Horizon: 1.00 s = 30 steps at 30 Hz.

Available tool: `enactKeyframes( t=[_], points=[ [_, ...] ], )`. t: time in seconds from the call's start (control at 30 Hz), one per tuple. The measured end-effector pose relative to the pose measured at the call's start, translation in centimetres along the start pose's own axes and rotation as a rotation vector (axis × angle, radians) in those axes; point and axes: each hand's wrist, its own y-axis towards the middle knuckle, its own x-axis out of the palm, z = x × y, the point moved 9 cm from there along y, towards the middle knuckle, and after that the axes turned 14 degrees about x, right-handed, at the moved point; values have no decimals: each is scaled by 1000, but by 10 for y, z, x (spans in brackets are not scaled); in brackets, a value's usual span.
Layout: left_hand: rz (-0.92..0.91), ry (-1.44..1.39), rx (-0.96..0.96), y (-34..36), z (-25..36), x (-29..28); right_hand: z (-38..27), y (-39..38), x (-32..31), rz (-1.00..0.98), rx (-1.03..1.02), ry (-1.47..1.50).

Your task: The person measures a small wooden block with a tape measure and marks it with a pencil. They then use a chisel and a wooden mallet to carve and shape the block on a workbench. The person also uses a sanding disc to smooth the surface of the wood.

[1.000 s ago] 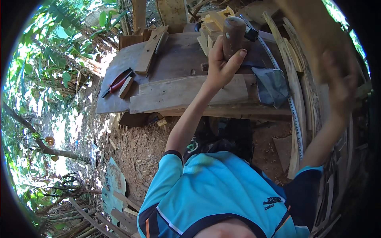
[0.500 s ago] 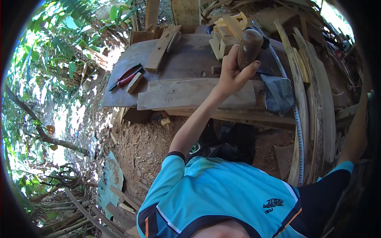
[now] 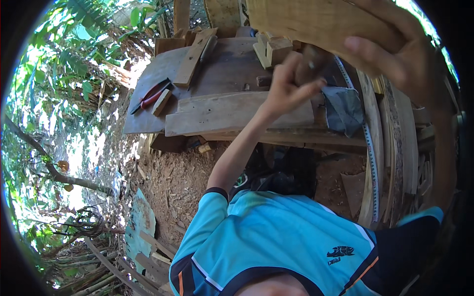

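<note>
The left hand [image 3: 285, 93] grips a brown cylinder [image 3: 312, 63] while the right hand [image 3: 402, 66] holds a wooden board [image 3: 316, 23]

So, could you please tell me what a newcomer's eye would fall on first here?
Probably the bright blue shirt filling the lower middle, then the wooden board at the top right, in the right hand. Next might come the left hand above centre, gripping a brown cylinder, and the red-handled pliers on the left side of the worktable.

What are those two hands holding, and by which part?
The left hand grips a brown cylindrical piece around its side; the right hand holds a pale wooden board near its right end.
</note>
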Motion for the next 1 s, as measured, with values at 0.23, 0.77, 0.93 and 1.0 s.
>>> enactKeyframes(
  t=[0.23,0.77,0.93,1.0],
  points=[
    [34,-48,-103,-1,-11,-3,-1,5,0,55,-7,14],
    [238,-476,-534,18,-72,-46,120,-171,194,675,1022,614],
    [402,-390,-166,43,-12,-57,124,-184,222,638,1091,689],
    [354,-224,-53,39,-1,-63,123,-186,224,636,1082,655]
  ],
)
